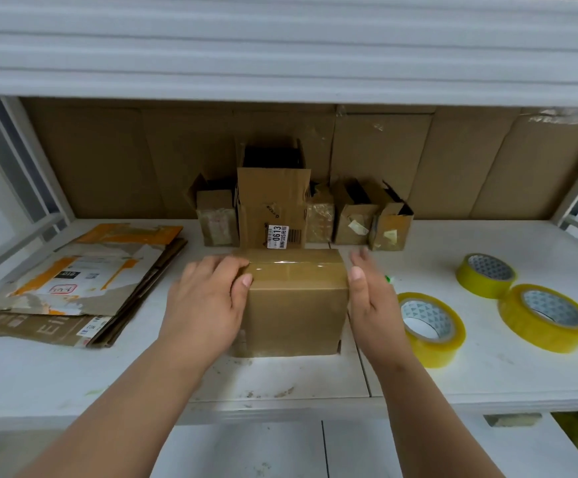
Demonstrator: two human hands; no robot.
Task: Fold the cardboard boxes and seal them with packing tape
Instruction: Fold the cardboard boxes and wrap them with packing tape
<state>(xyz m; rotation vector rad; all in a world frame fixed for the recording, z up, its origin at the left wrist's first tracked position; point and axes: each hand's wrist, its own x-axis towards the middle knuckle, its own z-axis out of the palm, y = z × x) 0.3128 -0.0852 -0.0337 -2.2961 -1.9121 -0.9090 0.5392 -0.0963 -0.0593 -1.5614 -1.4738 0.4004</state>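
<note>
A small brown cardboard box [294, 305] stands closed on the white shelf, with a strip of clear packing tape [291, 267] across its top. My left hand [208, 305] lies against the box's left side, thumb on the top edge and fingers over the left corner. My right hand [370, 298] is flat against the right side, fingers straight. Three rolls of yellowish tape lie to the right: one [429, 329] beside my right hand, one [487, 274] farther back, one [549, 317] at the far right.
A stack of flattened boxes [80, 288] lies at the left of the shelf [453, 374]. Several small folded boxes [273, 208] stand in a row at the back against a cardboard backing. An upper shelf overhangs the workspace.
</note>
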